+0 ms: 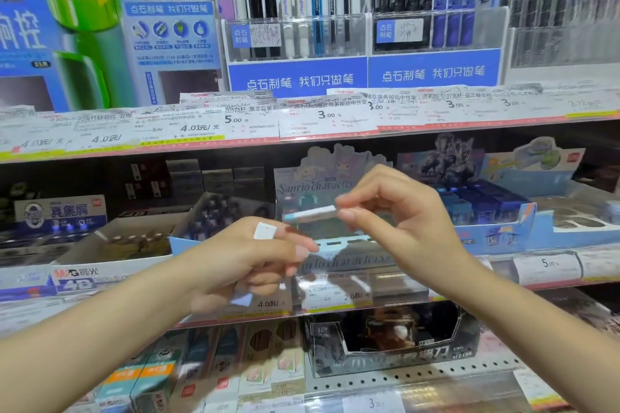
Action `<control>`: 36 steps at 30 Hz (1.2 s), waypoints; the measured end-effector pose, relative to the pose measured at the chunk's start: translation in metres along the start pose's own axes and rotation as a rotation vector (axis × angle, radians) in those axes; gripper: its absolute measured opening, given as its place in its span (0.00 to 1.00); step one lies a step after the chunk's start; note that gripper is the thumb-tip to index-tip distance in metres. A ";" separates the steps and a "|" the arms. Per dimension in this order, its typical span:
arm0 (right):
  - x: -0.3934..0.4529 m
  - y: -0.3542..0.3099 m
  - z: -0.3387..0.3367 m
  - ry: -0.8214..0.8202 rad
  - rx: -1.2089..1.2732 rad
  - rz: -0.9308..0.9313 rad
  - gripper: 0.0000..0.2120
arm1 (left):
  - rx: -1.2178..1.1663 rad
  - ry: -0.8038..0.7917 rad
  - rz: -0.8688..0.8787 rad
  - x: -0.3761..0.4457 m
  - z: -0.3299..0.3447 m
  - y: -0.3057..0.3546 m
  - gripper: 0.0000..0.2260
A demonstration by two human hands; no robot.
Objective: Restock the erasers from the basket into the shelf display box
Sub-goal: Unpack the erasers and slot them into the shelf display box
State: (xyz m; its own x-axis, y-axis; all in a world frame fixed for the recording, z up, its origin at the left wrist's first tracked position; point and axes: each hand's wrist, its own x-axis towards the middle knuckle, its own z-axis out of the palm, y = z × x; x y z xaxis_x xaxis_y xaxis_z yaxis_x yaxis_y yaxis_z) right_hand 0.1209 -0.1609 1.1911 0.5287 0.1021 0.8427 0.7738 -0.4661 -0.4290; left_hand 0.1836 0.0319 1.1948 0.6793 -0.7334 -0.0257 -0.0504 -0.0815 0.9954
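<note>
Pinching the eraser (310, 214) by one end w/ your right hand (399, 211), thumb and forefinger pressed on it, you're just above the display box (335, 178) at 12 o'clock. Keep it level, slide it in flat. Left hand (241, 255) hangs half-curled; whether it holds anything, can't tell. Box contents blurred; basket not visible.

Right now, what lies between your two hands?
Head view: a white stick eraser with a blue end, pinched by the right hand, reaches toward the left hand. Behind it stands the pastel Sanrio display box.
</note>
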 end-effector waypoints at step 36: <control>0.024 0.040 0.007 -0.091 -0.134 0.376 0.22 | 1.230 0.307 0.695 0.002 -0.028 -0.005 0.22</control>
State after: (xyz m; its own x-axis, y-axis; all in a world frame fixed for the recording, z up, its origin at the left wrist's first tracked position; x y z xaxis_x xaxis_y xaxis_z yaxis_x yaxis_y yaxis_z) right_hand 0.1672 -0.1707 1.1914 0.7992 -0.0230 0.6006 0.4716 -0.5955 -0.6504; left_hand 0.2057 0.0502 1.1927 0.3751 -0.7072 0.5993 -0.9083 -0.4096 0.0852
